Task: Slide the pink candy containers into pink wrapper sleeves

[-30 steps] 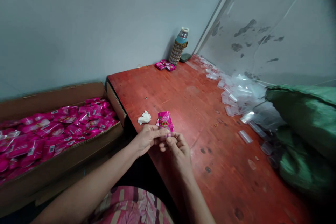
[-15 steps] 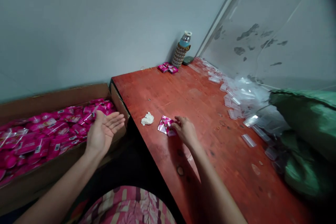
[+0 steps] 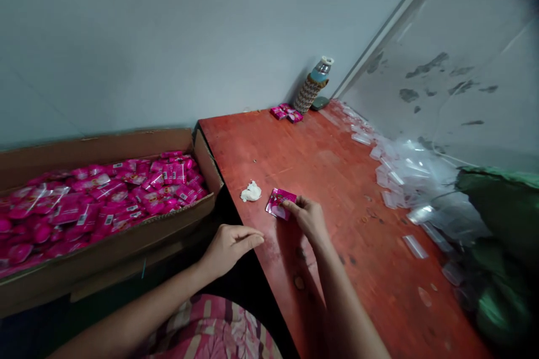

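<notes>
Flat — pink sachet (image 3: 279,203), long axis table-deep

Packing workroom: carton of sachets (image 3: 101,196)

cardboard box (image 3: 126,252) of pink packets left of red table (image 3: 337,179); white wad (image 3: 251,192) near edge; bottle (image 3: 314,87) at far corner; clear bags (image 3: 400,168), green sack (image 3: 501,219) right.

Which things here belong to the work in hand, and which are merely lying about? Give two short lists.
In the work:
right hand, fingertips on the pink packet on the red table
left hand, holding nothing, at the table edge
cardboard box full of pink packets
clear bags

Lying about:
white wad
bottle
green sack
</notes>
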